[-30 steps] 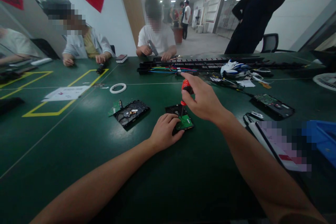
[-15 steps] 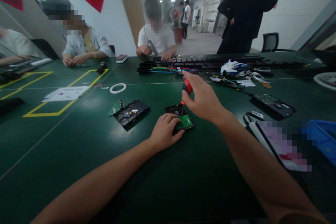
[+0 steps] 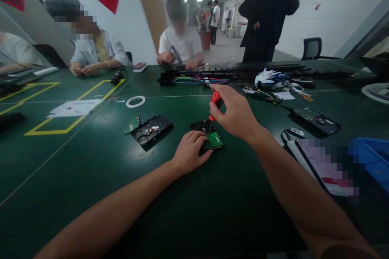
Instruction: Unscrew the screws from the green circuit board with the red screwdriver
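Between worktop's [image 3: 188,218] near and far edges, left hand [image 3: 190,149]: clamped on hard drive [image 3: 199,126]
Right hand [image 3: 234,111]: closed around red screwdriver [image 3: 215,97]
Shaft [image 3: 210,127]: best kept upright, firmly pressed

I could pass between the left hand [image 3: 189,153] and the opened drive [image 3: 158,124] leftward; beyond, rails [image 3: 243,71] and wires [image 3: 184,81] block me.

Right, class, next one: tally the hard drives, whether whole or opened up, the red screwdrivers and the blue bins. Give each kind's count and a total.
Hard drives: 3 (one at the left hand, one further left, one to the right)
Red screwdriver: 1 (in the right hand)
Blue bin: 1
Total: 5
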`<state>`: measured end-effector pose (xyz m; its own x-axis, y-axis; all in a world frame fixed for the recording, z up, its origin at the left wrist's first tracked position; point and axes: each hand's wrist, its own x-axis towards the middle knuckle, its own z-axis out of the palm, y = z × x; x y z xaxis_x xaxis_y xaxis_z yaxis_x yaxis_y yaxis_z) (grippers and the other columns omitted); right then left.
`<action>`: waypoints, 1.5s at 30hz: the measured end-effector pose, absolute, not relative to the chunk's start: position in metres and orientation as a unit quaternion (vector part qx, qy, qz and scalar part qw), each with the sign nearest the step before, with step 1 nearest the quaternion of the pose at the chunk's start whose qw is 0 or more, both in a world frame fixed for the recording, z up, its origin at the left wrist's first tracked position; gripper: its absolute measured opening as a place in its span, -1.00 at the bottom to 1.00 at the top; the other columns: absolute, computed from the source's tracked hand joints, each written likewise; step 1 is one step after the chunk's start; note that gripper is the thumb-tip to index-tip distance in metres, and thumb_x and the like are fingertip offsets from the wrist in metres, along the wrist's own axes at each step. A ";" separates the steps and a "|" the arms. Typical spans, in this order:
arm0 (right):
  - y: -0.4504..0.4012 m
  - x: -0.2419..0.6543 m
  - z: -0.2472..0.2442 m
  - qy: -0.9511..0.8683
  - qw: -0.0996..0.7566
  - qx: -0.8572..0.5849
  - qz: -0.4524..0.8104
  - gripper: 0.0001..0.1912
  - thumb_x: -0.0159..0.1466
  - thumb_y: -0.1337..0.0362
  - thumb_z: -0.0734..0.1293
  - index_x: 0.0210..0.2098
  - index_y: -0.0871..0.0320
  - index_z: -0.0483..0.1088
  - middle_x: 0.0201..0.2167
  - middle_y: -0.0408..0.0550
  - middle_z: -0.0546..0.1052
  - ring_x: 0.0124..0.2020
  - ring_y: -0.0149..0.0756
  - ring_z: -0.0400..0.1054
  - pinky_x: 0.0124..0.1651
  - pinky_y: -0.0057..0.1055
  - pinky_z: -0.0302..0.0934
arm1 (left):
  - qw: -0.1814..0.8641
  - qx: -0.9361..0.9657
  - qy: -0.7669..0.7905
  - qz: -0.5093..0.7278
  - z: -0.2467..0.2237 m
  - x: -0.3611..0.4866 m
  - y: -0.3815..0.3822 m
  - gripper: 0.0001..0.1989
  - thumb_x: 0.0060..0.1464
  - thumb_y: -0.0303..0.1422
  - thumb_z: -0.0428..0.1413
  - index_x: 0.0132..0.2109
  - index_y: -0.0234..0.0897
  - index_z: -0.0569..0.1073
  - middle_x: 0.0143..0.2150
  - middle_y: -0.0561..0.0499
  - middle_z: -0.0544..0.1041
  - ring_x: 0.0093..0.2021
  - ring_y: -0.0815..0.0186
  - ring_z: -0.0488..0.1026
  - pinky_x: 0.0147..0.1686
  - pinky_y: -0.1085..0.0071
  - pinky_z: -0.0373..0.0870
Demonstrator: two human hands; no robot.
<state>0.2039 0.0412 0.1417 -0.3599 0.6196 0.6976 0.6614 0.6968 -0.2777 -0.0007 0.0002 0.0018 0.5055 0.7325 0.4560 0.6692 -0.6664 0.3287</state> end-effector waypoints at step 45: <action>0.041 0.206 0.141 -0.828 0.363 -0.425 -0.038 -0.32 0.38 0.25 0.30 0.46 0.24 0.23 0.21 0.28 0.53 0.14 0.17 0.48 0.23 0.13 0.39 | 0.059 0.866 0.403 0.292 0.001 0.000 0.001 -0.66 0.29 -0.19 0.28 0.13 -0.19 0.52 0.19 -0.17 0.56 0.23 -0.03 0.48 0.28 -0.10 0.45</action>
